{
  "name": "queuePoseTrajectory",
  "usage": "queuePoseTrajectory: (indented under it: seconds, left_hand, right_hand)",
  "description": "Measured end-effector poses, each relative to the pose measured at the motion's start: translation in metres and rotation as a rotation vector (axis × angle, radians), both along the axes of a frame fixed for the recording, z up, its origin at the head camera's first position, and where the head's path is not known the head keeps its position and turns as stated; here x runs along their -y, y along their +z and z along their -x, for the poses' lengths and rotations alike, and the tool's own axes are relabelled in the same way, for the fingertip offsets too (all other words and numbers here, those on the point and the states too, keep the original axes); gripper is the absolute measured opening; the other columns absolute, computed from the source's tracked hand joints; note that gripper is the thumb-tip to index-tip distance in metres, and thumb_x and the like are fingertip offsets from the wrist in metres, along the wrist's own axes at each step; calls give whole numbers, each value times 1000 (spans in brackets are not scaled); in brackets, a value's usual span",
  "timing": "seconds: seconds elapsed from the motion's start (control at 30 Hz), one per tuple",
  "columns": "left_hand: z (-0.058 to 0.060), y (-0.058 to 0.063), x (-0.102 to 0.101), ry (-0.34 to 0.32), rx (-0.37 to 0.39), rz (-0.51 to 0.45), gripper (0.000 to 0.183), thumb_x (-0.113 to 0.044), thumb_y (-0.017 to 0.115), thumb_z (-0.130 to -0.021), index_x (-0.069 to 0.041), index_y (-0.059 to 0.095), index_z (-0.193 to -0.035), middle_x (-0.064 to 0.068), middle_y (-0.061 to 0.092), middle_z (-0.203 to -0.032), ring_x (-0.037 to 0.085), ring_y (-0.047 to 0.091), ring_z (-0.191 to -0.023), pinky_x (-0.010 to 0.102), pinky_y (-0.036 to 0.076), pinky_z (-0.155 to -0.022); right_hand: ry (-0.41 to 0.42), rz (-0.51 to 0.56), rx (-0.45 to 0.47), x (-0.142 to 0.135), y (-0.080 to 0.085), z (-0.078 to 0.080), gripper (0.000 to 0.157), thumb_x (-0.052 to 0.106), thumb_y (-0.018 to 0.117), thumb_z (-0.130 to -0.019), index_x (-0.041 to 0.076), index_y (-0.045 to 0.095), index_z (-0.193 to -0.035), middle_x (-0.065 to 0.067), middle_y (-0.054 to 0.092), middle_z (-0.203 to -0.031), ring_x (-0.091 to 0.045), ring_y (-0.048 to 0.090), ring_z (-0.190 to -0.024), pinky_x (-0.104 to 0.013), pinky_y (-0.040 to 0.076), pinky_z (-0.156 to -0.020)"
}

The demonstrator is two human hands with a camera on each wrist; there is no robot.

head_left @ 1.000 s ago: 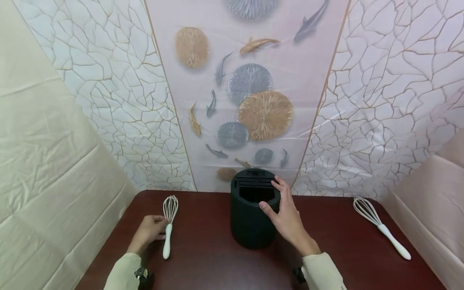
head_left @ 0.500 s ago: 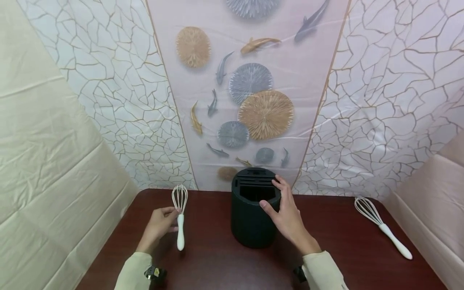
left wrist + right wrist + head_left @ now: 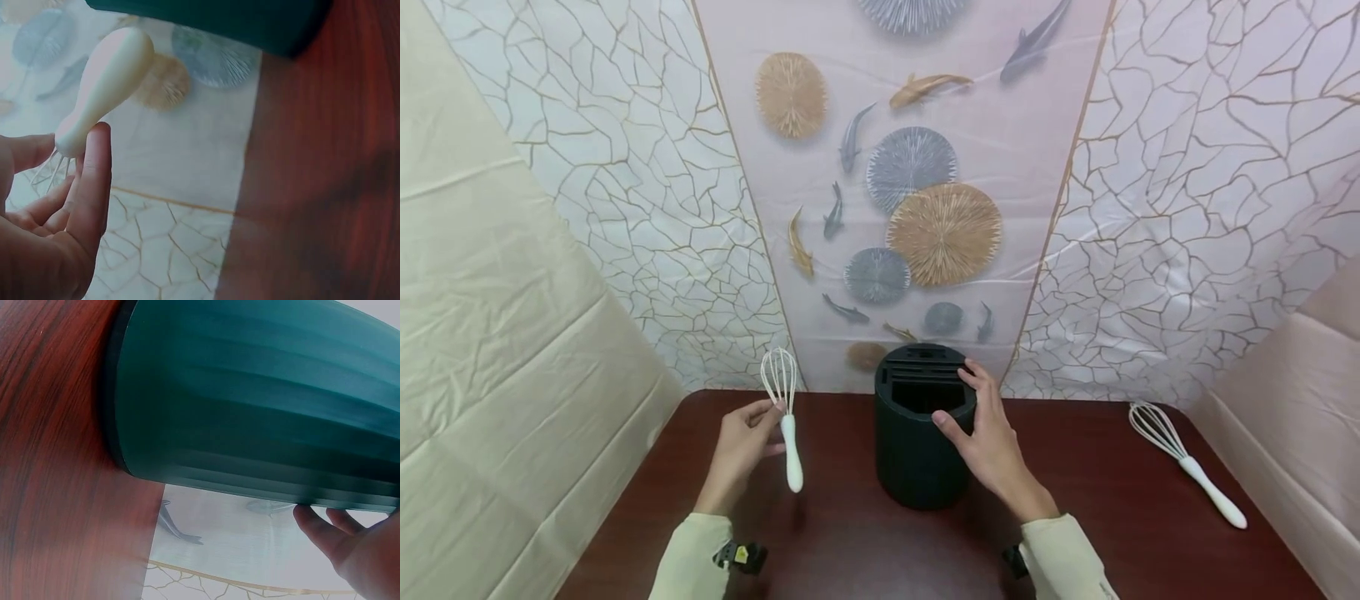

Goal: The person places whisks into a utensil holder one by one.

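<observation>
My left hand [image 3: 741, 450] pinches a whisk [image 3: 792, 454] between thumb and fingers where the white handle meets the wires. Its wire end points up and the handle slants down, lifted above the table. In the left wrist view the rounded handle [image 3: 115, 75] of that whisk sticks out past the fingertips. A dark green utensil holder [image 3: 919, 467] with a slotted top stands upright at the middle back. My right hand [image 3: 996, 446] holds its right side at the rim, thumb in front and fingers farther back. The right wrist view shows the holder's ribbed side [image 3: 250, 412] close up, with fingertips against it.
A second white whisk [image 3: 1206, 487] lies on the right side of the dark red table [image 3: 865, 550]. Behind the table hangs a patterned cloth [image 3: 865, 208] with fish and round shapes. Beige cloth [image 3: 512, 375] closes off the left side.
The left hand has lifted the whisk from the table and moved it to the right, towards the holder. The right hand and the holder stay in place.
</observation>
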State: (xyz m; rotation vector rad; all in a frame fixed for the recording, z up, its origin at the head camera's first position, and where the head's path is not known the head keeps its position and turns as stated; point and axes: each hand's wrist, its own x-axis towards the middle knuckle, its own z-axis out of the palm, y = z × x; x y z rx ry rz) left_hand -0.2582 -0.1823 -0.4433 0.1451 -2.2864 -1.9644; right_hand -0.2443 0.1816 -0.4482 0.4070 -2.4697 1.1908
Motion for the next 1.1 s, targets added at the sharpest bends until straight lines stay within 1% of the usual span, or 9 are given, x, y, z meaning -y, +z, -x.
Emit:
queuePoseTrajectory:
  seconds: [0.1, 0.27, 0.37, 0.5, 0.6, 0.77, 0.93, 1.1]
  left_hand:
    - [1, 7, -6, 5, -17, -35, 42, -24, 68, -106, 6, 65, -134, 23, 73, -121, 20, 76, -91, 41, 64, -77]
    - [3, 20, -20, 5, -65, -102, 43, -22, 70, -104, 7, 64, -135, 23, 73, -120, 21, 76, -90, 44, 64, -79]
    - [2, 28, -25, 7, -88, -126, 41, -20, 69, -104, 7, 64, -135, 25, 73, -121, 21, 76, -91, 41, 64, -77]
    - [-2, 39, -31, 5, -124, -146, 37, -18, 68, -105, 6, 67, -133, 25, 73, -120, 18, 76, -89, 37, 64, -74]
    - [-4, 47, -38, 7, -163, -172, 37, -18, 69, -104, 6, 67, -132, 24, 74, -117, 17, 76, -88, 38, 64, -74]
    - [-5, 60, -50, 21, -244, -225, 35, -15, 69, -104, 8, 68, -131, 21, 75, -112, 15, 76, -82, 38, 64, -74]
    - [-7, 71, -63, 26, -327, -266, 35, -9, 67, -104, 10, 65, -133, 23, 74, -114, 12, 75, -83, 36, 64, -72]
    - [-8, 82, -77, -18, -378, -280, 35, -8, 67, -104, 11, 64, -133, 25, 72, -117, 13, 76, -88, 37, 64, -73]
  right_hand:
    - [-6, 4, 2, 1, -1, -1, 77, 46, 66, -104, 19, 28, -165, 3, 15, -175, -38, 29, -156, -89, 27, -96]
    - [-16, 4, -1, -2, 2, 0, 77, 46, 66, -104, 18, 29, -165, 4, 16, -175, -37, 30, -155, -89, 27, -96]
    - [-12, 2, -1, -1, 2, 0, 77, 46, 66, -104, 18, 29, -165, 4, 16, -175, -37, 31, -155, -87, 29, -96]
    - [-5, -3, -4, 2, -1, 0, 76, 46, 65, -104, 17, 29, -165, 4, 16, -175, -37, 32, -154, -84, 33, -96]
    - [-11, -3, -12, 2, -2, 0, 76, 45, 65, -105, 17, 29, -165, 4, 16, -175, -37, 33, -154, -83, 35, -96]
    - [-19, -10, -18, 0, -2, 0, 74, 44, 64, -105, 17, 29, -164, 4, 16, -175, -38, 33, -153, -84, 35, -95]
    - [-18, -19, -24, 1, -4, 0, 73, 44, 64, -105, 17, 30, -164, 5, 17, -174, -38, 35, -153, -83, 36, -94]
    - [-20, -18, -39, 1, -4, 1, 71, 43, 63, -106, 17, 30, -163, 5, 18, -174, -39, 35, -152, -83, 36, -94]
